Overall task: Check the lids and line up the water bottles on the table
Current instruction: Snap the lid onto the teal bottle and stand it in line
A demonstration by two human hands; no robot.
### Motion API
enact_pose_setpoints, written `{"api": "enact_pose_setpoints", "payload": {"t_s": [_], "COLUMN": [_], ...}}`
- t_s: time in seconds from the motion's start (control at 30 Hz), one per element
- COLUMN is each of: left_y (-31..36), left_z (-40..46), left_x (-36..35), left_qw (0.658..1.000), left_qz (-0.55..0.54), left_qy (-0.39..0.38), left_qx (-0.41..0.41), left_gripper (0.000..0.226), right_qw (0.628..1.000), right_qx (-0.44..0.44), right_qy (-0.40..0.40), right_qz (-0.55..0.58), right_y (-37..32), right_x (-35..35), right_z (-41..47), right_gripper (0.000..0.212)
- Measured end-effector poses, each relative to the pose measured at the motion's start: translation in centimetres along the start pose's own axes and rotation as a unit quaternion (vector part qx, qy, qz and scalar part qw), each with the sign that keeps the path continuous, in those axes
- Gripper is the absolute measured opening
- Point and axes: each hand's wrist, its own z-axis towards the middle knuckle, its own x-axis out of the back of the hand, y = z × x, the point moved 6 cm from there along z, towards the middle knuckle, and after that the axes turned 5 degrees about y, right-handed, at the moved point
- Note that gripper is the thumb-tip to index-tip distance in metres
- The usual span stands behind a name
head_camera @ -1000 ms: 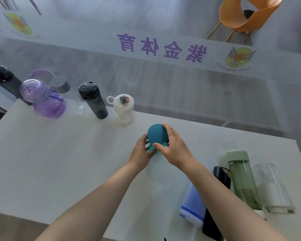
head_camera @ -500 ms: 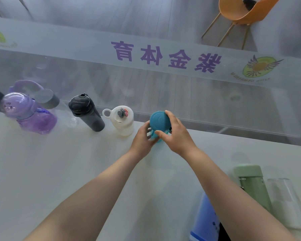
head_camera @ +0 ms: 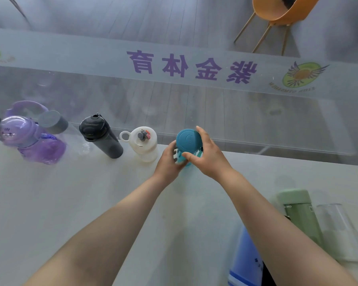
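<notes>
1. Both hands are on the teal bottle point(head_camera: 186, 148), which sits at the far edge of the worktop point(head_camera: 70, 203), just to the right of the white bottle point(head_camera: 146, 144).
2. Left hand point(head_camera: 170, 159) has its fingers curled around the body of the teal bottle. Right hand point(head_camera: 208, 154) is wrapped around it from the other side, thumb on the front and fingers up by the lid. So both are closed on it, nothing loose.
3. Can't tell whether its base is actually down on the worktop yet, the hands cover it.
4. Row so far, going left from the white bottle: black bottle point(head_camera: 102, 137), then the purple bottle point(head_camera: 32, 139).
5. What could go wrong, imo: the gap to the white bottle is tight, so a left knuckle could easily bump it and knock the row over. Letting go before the base sits flat could tip it too.
6. The green bottle point(head_camera: 300, 213) and clear cup point(head_camera: 339, 230), well to the right and nearer, aren't lined up yet.
</notes>
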Motion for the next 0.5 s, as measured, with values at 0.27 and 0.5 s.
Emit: {"api": "enact_pose_setpoints", "payload": {"t_s": [0.27, 0.5], "left_y": [-1.6, -3.3], "left_z": [-3.0, -8.9], "left_x": [0.6, -1.6], "left_qw": [0.987, 0.978], "left_qz": [0.145, 0.175], "left_qy": [0.022, 0.003], "left_qx": [0.071, 0.115], "left_gripper": [0.075, 0.057], "right_qw": [0.999, 0.998], "right_qx": [-0.039, -0.066], "right_qy": [0.001, 0.008], "right_qz": [-0.006, 0.005], "right_y": [2.1, 6.8], "right_x": [1.5, 3.6], "right_z": [-3.9, -11.5], "right_gripper": [0.092, 0.071]}}
